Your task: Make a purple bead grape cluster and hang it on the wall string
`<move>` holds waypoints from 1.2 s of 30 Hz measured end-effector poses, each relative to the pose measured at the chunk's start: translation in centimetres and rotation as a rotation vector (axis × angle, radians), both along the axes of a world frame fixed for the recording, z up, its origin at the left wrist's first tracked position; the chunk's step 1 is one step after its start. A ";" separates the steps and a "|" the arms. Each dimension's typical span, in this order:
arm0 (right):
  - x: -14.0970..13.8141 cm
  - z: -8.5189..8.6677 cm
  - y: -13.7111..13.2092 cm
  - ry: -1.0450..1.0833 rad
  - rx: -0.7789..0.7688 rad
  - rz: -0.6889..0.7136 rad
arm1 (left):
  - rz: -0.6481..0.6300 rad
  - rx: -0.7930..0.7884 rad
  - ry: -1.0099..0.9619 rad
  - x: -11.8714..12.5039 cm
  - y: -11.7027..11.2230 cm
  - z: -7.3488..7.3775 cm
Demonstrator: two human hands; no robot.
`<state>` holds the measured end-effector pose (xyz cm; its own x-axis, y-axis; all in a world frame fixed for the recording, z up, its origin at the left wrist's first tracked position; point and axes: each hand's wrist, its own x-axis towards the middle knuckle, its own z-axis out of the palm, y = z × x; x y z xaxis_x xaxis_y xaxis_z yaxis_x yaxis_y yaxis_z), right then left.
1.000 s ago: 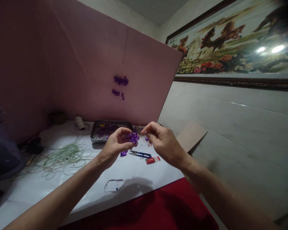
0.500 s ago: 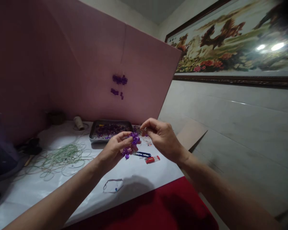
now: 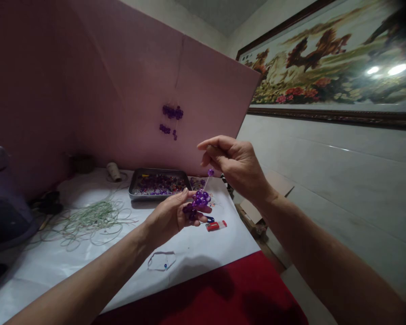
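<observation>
My left hand holds a cluster of shiny purple beads on its fingers, thumb uppermost. Above it, my right hand has thumb and forefinger pinched on a thin pale thread that rises taut from the cluster. One purple bead sits on that thread, just below the right fingers. Under the left fingertips lie a red lighter and blue-handled thread snips, the snips partly hidden by the hand.
A dark metal tray of mixed beads stands behind my left hand. Tangled green cord and a spool lie left. Nearer is a thin loop with a blue bead. Purple beadwork hangs on the pink board.
My right hand has risen, drawing the thread up, with the single bead now visible on it. My left hand has moved slightly right and turned, its fingers now opened more under the bead cluster.
</observation>
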<state>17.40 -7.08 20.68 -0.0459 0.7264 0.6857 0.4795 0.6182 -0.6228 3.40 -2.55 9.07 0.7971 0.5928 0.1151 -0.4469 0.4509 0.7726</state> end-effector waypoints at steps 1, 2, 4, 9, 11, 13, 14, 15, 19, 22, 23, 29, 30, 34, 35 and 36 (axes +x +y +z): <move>-0.1 0.2 -0.1 0.002 0.000 -0.002 | -0.003 -0.009 -0.006 0.0 0.0 0.0; -0.1 0.4 -0.1 0.005 -0.005 -0.002 | -0.006 -0.014 -0.012 0.0 0.0 -0.1; -0.3 0.7 -0.1 0.011 -0.019 0.010 | -0.009 -0.011 -0.017 0.0 0.0 -0.2; -0.5 1.2 -0.2 0.003 -0.035 0.026 | 0.008 -0.003 -0.018 0.1 0.0 -0.4; -0.5 1.2 -0.2 0.002 -0.036 0.034 | 0.015 0.019 -0.026 0.1 0.0 -0.4; -0.5 1.2 -0.3 0.006 -0.039 0.045 | 0.024 0.059 -0.040 0.1 -0.1 -0.4; -0.5 1.2 -0.3 0.009 -0.039 0.045 | 0.029 0.071 -0.049 0.1 -0.2 -0.3; -0.4 1.1 -0.4 0.011 -0.042 0.044 | 0.034 0.074 -0.058 0.1 -0.2 -0.3; 0.0 1.1 -0.7 0.003 -0.046 0.031 | 0.066 0.024 -0.070 -0.1 -0.3 -0.1; 0.6 1.0 -1.3 -0.060 -0.047 0.004 | 0.123 0.016 -0.072 -0.2 -0.2 0.0; 0.9 0.9 -1.5 -0.109 -0.039 -0.014 | 0.145 0.020 -0.076 -0.2 -0.2 0.0; 1.8 -0.2 -2.9 -0.511 0.033 -0.165 | 0.212 0.059 -0.110 -0.3 0.2 0.2; 1.8 -0.3 -3.1 -0.561 0.033 -0.176 | 0.212 0.061 -0.119 -0.4 0.3 0.1; 1.3 -0.7 -4.0 -0.629 0.021 -0.156 | 0.198 0.076 -0.134 -0.5 0.5 0.0; 1.2 -0.7 -4.2 -0.628 0.028 -0.148 | 0.185 0.083 -0.132 -0.5 0.5 0.0; 1.1 -0.8 -4.3 -0.628 0.036 -0.140 | 0.170 0.089 -0.133 -0.5 0.6 -0.1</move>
